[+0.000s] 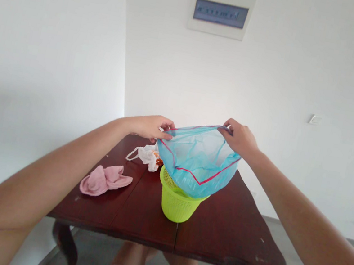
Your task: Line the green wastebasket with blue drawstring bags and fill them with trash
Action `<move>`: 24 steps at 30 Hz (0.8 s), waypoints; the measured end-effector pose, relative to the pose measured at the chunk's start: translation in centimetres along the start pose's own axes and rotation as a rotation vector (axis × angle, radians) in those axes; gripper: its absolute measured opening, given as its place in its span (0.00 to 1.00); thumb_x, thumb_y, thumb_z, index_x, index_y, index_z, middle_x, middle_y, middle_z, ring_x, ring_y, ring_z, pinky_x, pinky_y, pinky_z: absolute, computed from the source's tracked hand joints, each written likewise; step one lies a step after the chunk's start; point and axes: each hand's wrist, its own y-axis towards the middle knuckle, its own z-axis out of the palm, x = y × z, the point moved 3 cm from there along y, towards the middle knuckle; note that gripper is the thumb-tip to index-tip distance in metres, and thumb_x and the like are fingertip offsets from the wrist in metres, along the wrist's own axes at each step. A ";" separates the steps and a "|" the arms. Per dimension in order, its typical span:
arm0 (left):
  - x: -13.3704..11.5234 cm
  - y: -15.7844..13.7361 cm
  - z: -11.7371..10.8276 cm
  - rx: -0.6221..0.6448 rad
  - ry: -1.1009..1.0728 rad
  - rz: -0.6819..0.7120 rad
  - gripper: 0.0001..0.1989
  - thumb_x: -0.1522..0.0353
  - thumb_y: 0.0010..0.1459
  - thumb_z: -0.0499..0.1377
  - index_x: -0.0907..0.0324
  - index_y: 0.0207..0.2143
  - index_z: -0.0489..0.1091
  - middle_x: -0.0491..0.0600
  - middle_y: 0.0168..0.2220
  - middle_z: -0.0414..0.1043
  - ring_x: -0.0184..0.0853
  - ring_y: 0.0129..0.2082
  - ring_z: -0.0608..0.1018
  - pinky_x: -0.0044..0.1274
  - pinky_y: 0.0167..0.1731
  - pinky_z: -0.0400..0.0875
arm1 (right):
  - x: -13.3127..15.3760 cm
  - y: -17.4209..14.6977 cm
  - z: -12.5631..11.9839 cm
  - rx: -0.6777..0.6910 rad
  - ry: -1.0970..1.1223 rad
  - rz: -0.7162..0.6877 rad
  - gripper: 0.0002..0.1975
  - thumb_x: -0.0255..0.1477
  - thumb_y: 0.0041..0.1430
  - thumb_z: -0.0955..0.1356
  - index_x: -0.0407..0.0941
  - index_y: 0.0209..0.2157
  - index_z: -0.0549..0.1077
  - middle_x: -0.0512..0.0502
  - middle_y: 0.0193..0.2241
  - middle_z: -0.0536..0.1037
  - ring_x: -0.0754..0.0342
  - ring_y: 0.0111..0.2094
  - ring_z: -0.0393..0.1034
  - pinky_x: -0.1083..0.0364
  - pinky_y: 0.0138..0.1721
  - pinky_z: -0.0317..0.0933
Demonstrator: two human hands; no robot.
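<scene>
A thin blue garbage bag (197, 154) with a red drawstring hangs spread wide between my hands. Its lower part rests over the mouth of a lime-green perforated wastebasket (180, 206), which stands upright on the table. My left hand (156, 128) pinches the bag's rim on the left. On the other side my right hand (239, 139) grips the rim a little higher, fingers closed on the plastic. Whether the bag's bottom reaches inside the basket is hard to make out.
The basket stands on a dark red wooden table (231, 233) with a wavy edge. Left of it lie pink cloth slippers (105, 180) and a crumpled white plastic bag (146, 155) with orange print. Behind is a white wall with an electrical panel (221, 12) and a switch (315, 120).
</scene>
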 end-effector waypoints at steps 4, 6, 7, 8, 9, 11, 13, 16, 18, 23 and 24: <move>1.9 0.2 1.5 0.258 -0.137 -0.210 0.25 0.52 0.47 0.84 0.54 0.43 0.86 0.52 0.42 0.90 0.42 0.38 0.86 0.25 0.34 0.78 | 0.4 -0.9 2.6 0.110 -0.171 0.040 0.18 0.47 0.86 0.66 0.49 0.57 0.80 0.38 0.46 0.90 0.40 0.43 0.81 0.49 0.40 0.55; 2.8 0.4 2.1 0.342 -0.179 -0.263 0.28 0.50 0.46 0.85 0.53 0.43 0.86 0.52 0.44 0.92 0.43 0.40 0.88 0.26 0.37 0.80 | 0.5 -1.4 3.9 0.163 -0.205 0.050 0.20 0.46 0.88 0.63 0.49 0.60 0.79 0.35 0.50 0.91 0.38 0.46 0.82 0.48 0.42 0.58; 3.2 0.6 2.4 0.367 -0.196 -0.274 0.29 0.49 0.45 0.85 0.53 0.45 0.86 0.52 0.45 0.92 0.44 0.41 0.88 0.27 0.38 0.81 | 0.4 -1.7 4.5 0.186 -0.206 0.054 0.20 0.46 0.89 0.62 0.49 0.61 0.78 0.34 0.52 0.90 0.37 0.48 0.83 0.48 0.44 0.60; 3.6 0.7 2.6 0.385 -0.211 -0.278 0.31 0.48 0.45 0.86 0.53 0.46 0.86 0.53 0.46 0.92 0.44 0.42 0.89 0.27 0.38 0.81 | 0.3 -1.9 5.1 0.208 -0.203 0.061 0.21 0.45 0.89 0.61 0.49 0.62 0.78 0.33 0.54 0.90 0.37 0.50 0.83 0.47 0.46 0.62; 4.0 0.9 2.8 0.397 -0.226 -0.282 0.33 0.47 0.46 0.86 0.53 0.48 0.86 0.53 0.47 0.92 0.44 0.42 0.89 0.27 0.37 0.81 | 0.1 -2.1 5.7 0.233 -0.199 0.068 0.21 0.44 0.90 0.61 0.49 0.62 0.78 0.33 0.55 0.90 0.36 0.51 0.84 0.47 0.47 0.63; 4.9 1.2 3.3 0.404 -0.257 -0.290 0.36 0.45 0.46 0.86 0.54 0.50 0.84 0.54 0.46 0.91 0.43 0.40 0.89 0.26 0.36 0.80 | -0.1 -2.5 6.6 0.283 -0.193 0.085 0.18 0.42 0.88 0.63 0.48 0.60 0.80 0.32 0.54 0.90 0.36 0.51 0.84 0.46 0.47 0.66; 5.7 1.5 4.0 0.373 -0.283 -0.291 0.38 0.43 0.47 0.85 0.55 0.51 0.82 0.54 0.45 0.90 0.42 0.38 0.88 0.26 0.35 0.80 | 0.0 -3.4 7.3 0.313 -0.185 0.097 0.16 0.38 0.84 0.69 0.45 0.62 0.79 0.31 0.53 0.90 0.35 0.51 0.84 0.46 0.48 0.68; 7.0 1.9 5.6 0.275 -0.291 -0.280 0.41 0.38 0.48 0.84 0.56 0.50 0.79 0.53 0.42 0.88 0.42 0.38 0.87 0.28 0.35 0.81 | 1.8 -5.6 8.1 0.257 -0.157 0.008 0.23 0.31 0.81 0.71 0.42 0.71 0.74 0.25 0.65 0.84 0.33 0.64 0.79 0.42 0.60 0.70; 7.8 2.1 6.7 0.198 -0.276 -0.264 0.41 0.36 0.50 0.82 0.56 0.49 0.77 0.52 0.43 0.86 0.43 0.39 0.87 0.28 0.36 0.81 | 3.8 -7.7 8.8 0.234 -0.075 -0.193 0.18 0.29 0.82 0.69 0.45 0.68 0.77 0.28 0.67 0.83 0.34 0.67 0.76 0.41 0.67 0.67; 9.1 1.7 8.9 0.080 -0.265 -0.257 0.39 0.36 0.57 0.78 0.56 0.52 0.76 0.51 0.43 0.82 0.40 0.39 0.84 0.26 0.32 0.80 | 6.4 -11.8 11.6 0.648 0.326 -0.339 0.19 0.37 0.86 0.66 0.48 0.39 0.82 0.44 0.37 0.87 0.45 0.40 0.79 0.47 0.50 0.70; 9.1 1.5 9.1 0.044 -0.279 -0.249 0.38 0.37 0.58 0.77 0.56 0.53 0.76 0.50 0.42 0.81 0.39 0.38 0.83 0.25 0.31 0.79 | 6.3 -12.0 11.8 0.707 0.373 -0.317 0.24 0.39 0.87 0.64 0.48 0.35 0.81 0.46 0.34 0.86 0.47 0.38 0.79 0.48 0.50 0.70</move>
